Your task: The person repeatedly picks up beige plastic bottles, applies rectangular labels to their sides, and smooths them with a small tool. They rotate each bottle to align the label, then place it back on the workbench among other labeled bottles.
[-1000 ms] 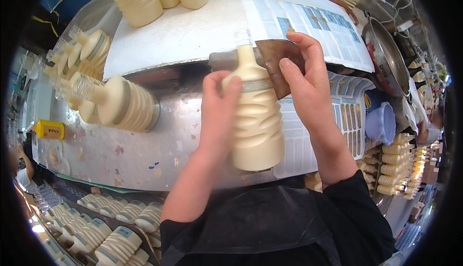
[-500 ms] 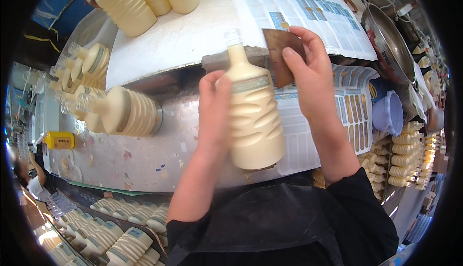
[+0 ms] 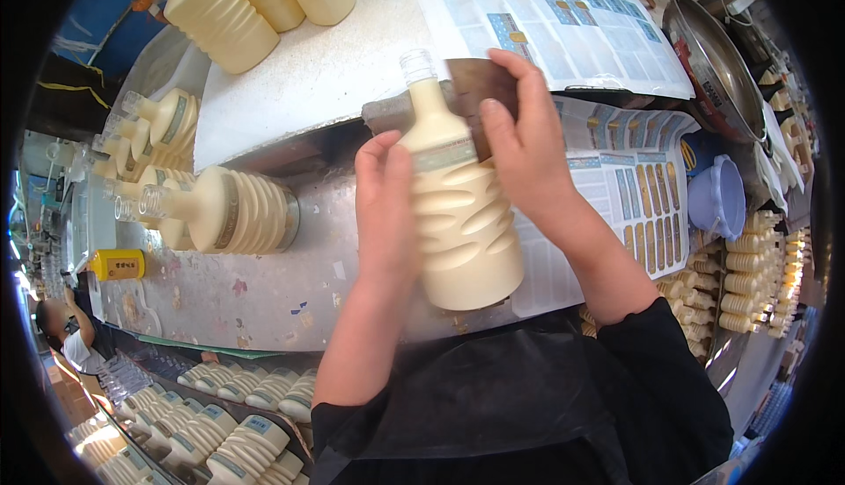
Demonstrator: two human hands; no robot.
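Observation:
In front of me stands a cream ribbed bottle (image 3: 466, 252) with a clear threaded neck, leaning a little. A pale greenish label band (image 3: 444, 156) goes round its shoulder. My left hand (image 3: 385, 212) is closed on the bottle's left side, thumb near the band. Pinched in my right hand (image 3: 532, 155) is a thin brown flat plate (image 3: 475, 82), at the bottle's right shoulder beside the band. Whether the plate touches the bottle is hard to tell, since my fingers cover part of it.
Sticker sheets (image 3: 656, 199) lie at the right, with another printed sheet (image 3: 563, 32) on the white board (image 3: 352, 58). Finished-looking bottles (image 3: 251, 212) lie on the left; others (image 3: 224, 23) stand behind. A yellow container (image 3: 118, 265), lilac bucket (image 3: 717, 196) and metal pan (image 3: 717, 67) flank the bench. Someone sits far left.
My right hand has brought the brown plate left, closer to the bottle's shoulder. The bottle has turned slightly and tilts a bit more, with my left hand still on it.

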